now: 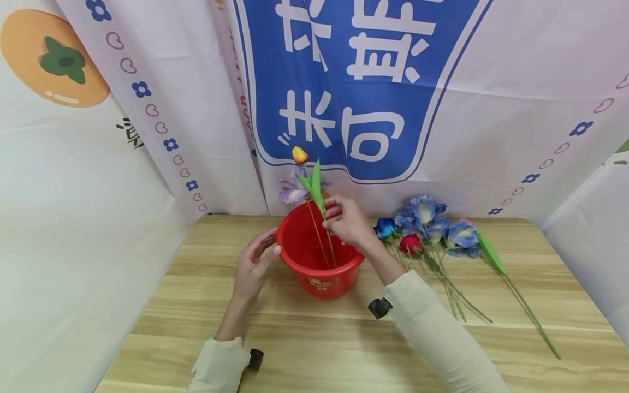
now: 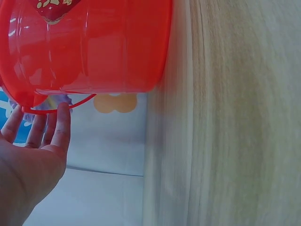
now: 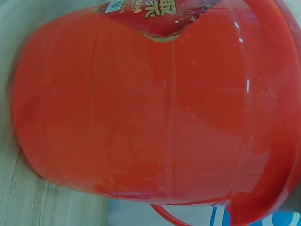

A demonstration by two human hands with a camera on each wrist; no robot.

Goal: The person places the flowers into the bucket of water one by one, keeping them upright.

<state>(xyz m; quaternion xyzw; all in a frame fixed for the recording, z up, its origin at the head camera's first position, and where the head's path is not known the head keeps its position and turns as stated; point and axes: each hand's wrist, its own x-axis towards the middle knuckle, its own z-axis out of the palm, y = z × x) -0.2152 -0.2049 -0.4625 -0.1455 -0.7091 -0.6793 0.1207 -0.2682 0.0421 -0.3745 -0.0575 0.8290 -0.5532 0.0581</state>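
Note:
A red plastic bucket [image 1: 326,286] stands on the table. Inside it are an artificial yellow-and-orange tulip [image 1: 300,155] with green leaves and a pale purple flower [image 1: 293,191] leaning over the far rim. My right hand [image 1: 348,221] pinches the tulip's stem just below the leaves, above the bucket; the right wrist view shows only the bucket's side [image 3: 136,108]. My left hand [image 1: 251,267] rests against the bucket's left rim. In the left wrist view, its fairly straight fingers [image 2: 62,127] touch near the bucket's thin red handle [image 2: 83,102].
Right of the bucket lie blue iris-like flowers [image 1: 425,213], a blue rose [image 1: 385,228], a red rose [image 1: 411,244] and a long green stem with a leaf [image 1: 526,308]. A printed cloth [image 1: 496,136] hangs behind the wooden table [image 1: 314,338].

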